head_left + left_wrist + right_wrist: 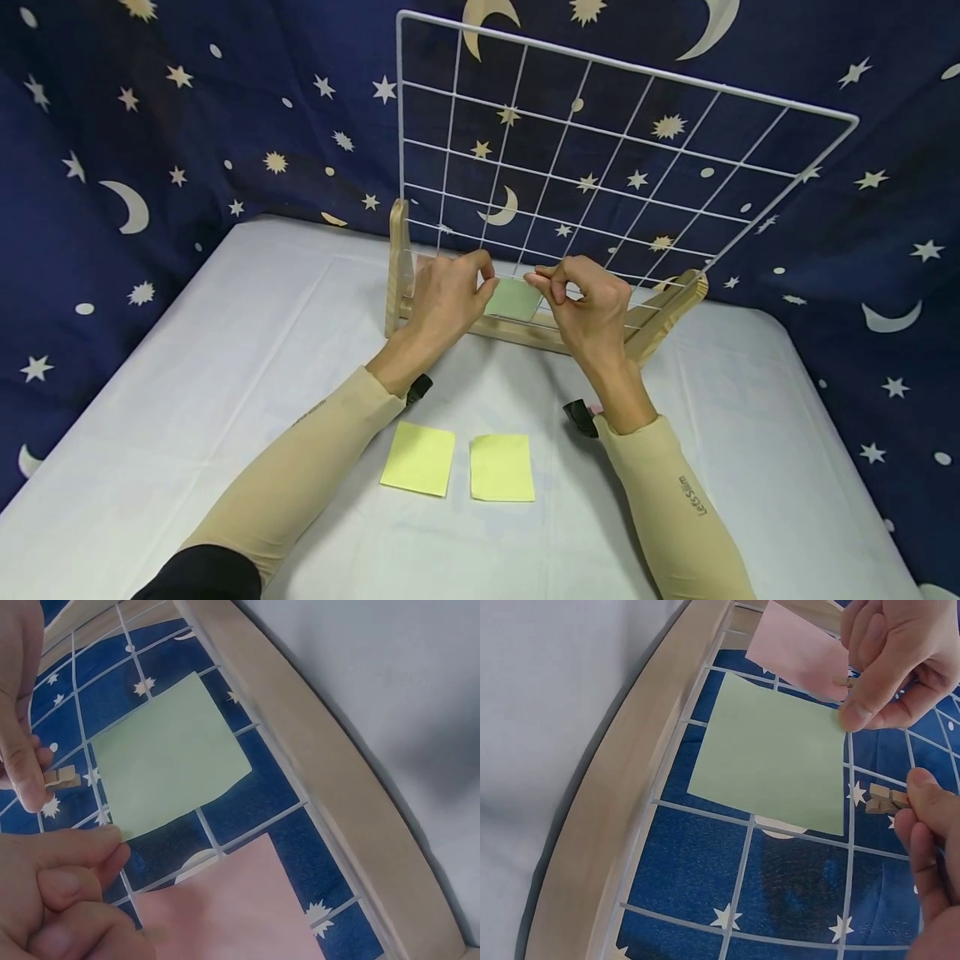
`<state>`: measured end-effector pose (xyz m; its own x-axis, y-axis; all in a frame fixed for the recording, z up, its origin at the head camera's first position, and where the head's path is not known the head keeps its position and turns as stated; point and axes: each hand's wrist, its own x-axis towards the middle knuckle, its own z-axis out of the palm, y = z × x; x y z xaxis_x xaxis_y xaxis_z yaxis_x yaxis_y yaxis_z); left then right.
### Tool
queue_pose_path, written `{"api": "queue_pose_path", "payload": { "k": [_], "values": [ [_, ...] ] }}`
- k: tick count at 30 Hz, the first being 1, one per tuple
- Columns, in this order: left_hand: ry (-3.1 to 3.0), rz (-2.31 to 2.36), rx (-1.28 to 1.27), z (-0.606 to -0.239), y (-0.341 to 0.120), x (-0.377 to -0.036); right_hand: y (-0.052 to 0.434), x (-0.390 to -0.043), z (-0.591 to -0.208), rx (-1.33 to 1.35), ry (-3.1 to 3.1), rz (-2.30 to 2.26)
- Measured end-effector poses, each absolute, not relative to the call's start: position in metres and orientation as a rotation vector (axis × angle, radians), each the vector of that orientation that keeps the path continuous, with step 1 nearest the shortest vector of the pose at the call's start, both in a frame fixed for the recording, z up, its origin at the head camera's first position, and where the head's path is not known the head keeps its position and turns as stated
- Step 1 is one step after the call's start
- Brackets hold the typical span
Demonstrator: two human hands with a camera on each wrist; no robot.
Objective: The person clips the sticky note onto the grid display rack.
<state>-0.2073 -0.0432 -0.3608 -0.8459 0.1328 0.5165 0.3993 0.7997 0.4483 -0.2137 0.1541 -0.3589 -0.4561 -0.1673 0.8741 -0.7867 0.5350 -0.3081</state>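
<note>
A pale green paper note [513, 298] [169, 754] [772, 754] lies against the bottom row of a white wire grid [600, 133]. The grid stands upright in a wooden stand [517, 329]. My left hand [486, 279] [105, 844] [855, 712] pinches one upper corner of the green note. My right hand [543, 283] [911, 791] pinches a small wooden clothespin [881, 801] [61, 777] beside the note's other upper corner. A pink note [232, 907] [795, 649] sits on the grid just left of the green one, partly behind my left hand.
Two yellow notes [418, 457] [501, 467] lie flat on the white tablecloth [225, 350] between my forearms. A dark blue star-and-moon cloth [150, 125] hangs behind and to both sides. The stand's wooden rail [322, 765] runs under the notes.
</note>
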Motion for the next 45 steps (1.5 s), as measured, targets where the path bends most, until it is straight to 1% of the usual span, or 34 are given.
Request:
{"api": "queue_pose_path", "payload": {
  "k": [14, 31, 40, 45],
  "values": [
    [-2.449, -0.820, -0.392, -0.368, -0.041, -0.207, 0.148, -0.222, -0.369, 0.822, -1.958, 0.864],
    [-2.417, -0.808, -0.385, -0.369, -0.044, -0.207, 0.150, -0.226, -0.373, 0.770, -1.980, 0.868],
    [-2.396, -0.797, -0.391, -0.369, -0.044, -0.207, 0.157, -0.223, -0.368, 0.891, -2.046, 0.753],
    [-2.405, -0.808, -0.393, -0.368, -0.045, -0.206, 0.160, -0.219, -0.367, 0.903, -2.093, 0.750]
  ]
}}
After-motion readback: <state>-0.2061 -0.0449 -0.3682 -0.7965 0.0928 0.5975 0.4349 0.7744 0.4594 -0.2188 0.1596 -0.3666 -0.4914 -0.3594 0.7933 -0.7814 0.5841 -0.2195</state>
